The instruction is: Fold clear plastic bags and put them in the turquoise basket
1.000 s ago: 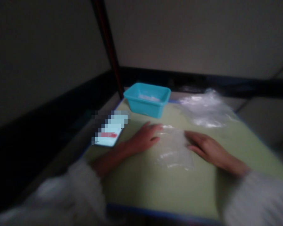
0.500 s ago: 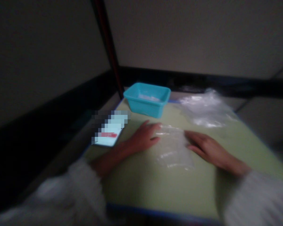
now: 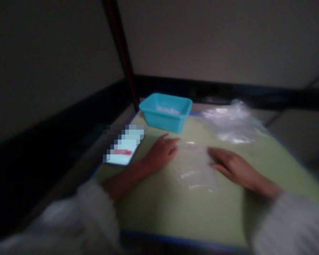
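A clear plastic bag (image 3: 198,166) lies flat in front of me, with bright glints along its top and lower folds. At its upper left edge is my left hand (image 3: 163,150), its thumb and forefinger brought together in a pinch on the film, while another finger sticks out. My right hand (image 3: 235,166) rests along the bag's right edge. Its fingers are stretched out and its thumb stands apart below them, so it is open. The picture is dim and soft, and the fingertips are blurred.
A turquoise plastic basket (image 3: 163,122) with pale contents stands at the back of the yellow-green table (image 3: 180,216). Back right lies a heap of clear plastic bags (image 3: 231,124). A lit phone (image 3: 122,156), partly pixelated, lies on the left. Walls rise behind and to the left.
My left thumb has closed up toward the forefinger, and that hand has shifted slightly left. The right hand and the other things stay put.
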`<action>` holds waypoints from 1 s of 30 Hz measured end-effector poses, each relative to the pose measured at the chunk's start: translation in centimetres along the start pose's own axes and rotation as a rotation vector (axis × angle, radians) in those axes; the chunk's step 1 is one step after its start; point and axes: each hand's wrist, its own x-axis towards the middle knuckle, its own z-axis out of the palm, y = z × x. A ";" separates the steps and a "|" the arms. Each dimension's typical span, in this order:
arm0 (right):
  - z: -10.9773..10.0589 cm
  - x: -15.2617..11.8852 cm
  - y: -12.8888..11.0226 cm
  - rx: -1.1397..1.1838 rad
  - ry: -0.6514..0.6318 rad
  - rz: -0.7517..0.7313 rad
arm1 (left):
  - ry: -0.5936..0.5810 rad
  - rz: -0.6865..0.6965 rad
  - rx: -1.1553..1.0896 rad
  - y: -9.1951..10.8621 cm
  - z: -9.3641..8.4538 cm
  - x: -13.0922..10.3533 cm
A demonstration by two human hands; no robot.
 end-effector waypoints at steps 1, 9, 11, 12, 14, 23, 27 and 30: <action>0.0 0.0 0.0 0.002 0.000 0.003 | 0.005 -0.013 0.003 0.0 0.1 0.1; 0.2 0.0 0.0 0.000 0.021 0.003 | 0.029 -0.030 -0.040 0.0 0.5 1.3; 0.1 0.1 -0.1 -0.006 0.013 0.001 | -0.001 0.001 -0.053 0.1 0.5 1.4; 0.1 0.1 -0.1 -0.008 0.010 0.000 | -0.017 0.012 -0.053 0.1 0.5 1.4; 0.0 0.1 -0.2 -0.010 0.012 0.002 | -0.040 0.026 -0.039 0.1 0.5 1.4; 0.1 0.1 -0.2 0.014 0.021 0.007 | -0.018 0.061 0.052 0.2 0.4 1.3; 0.1 0.2 -0.2 0.022 0.030 0.004 | 0.011 0.070 0.075 0.2 0.4 1.3; 0.0 0.2 -0.3 0.018 0.024 0.000 | 0.018 0.071 0.076 0.1 0.5 1.3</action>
